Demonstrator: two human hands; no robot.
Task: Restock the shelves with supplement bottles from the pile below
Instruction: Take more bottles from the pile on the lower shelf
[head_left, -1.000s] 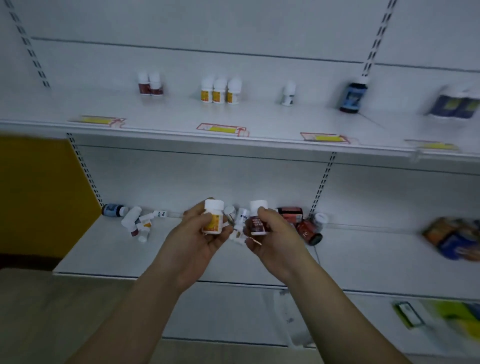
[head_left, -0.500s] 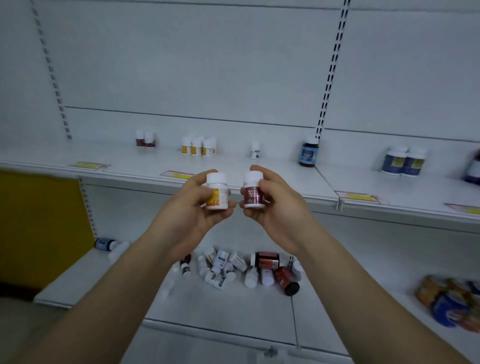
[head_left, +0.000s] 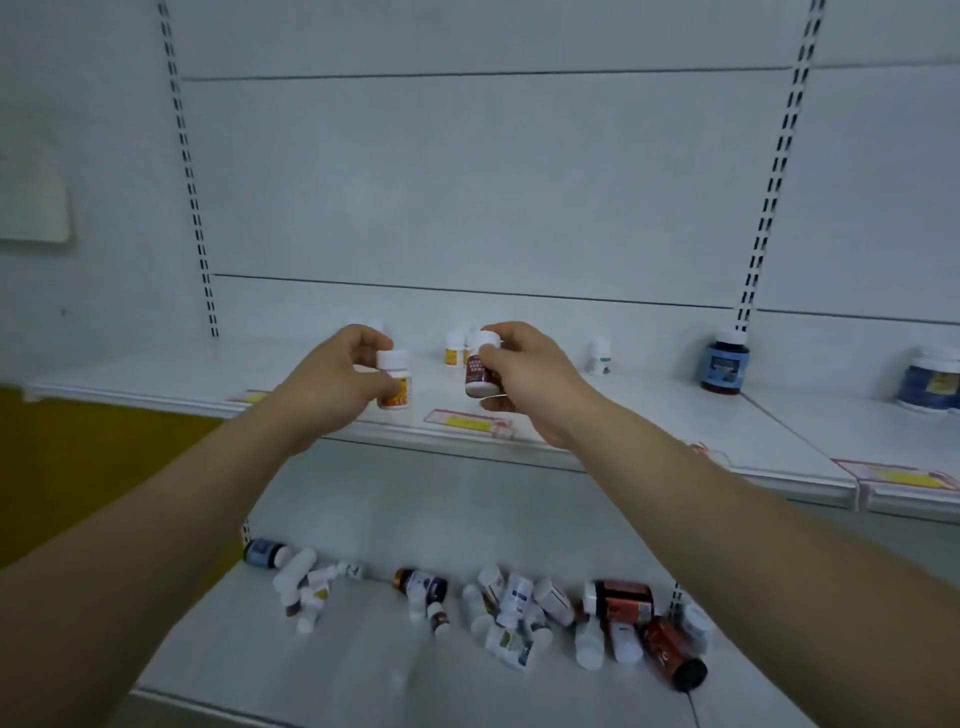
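Bare upper shelf (head_left: 156, 379) leftward

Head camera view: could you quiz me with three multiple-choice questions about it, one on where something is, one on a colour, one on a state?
1. Where is the pile?
A. lower shelf
B. floor
C. upper shelf

2. Label colour of the bottle in the right hand?
A. green
B. dark red
C. blue

3. The left hand is:
A. empty
B. flat on the shelf
C. gripping an orange bottle

Answers: 1 A, bottles lie jumbled on the lower shelf; 2 B, dark red under a white cap; 3 C, fingers wrap it.

Matt white shelf (head_left: 649, 410); glossy plastic bottles (head_left: 519, 618).
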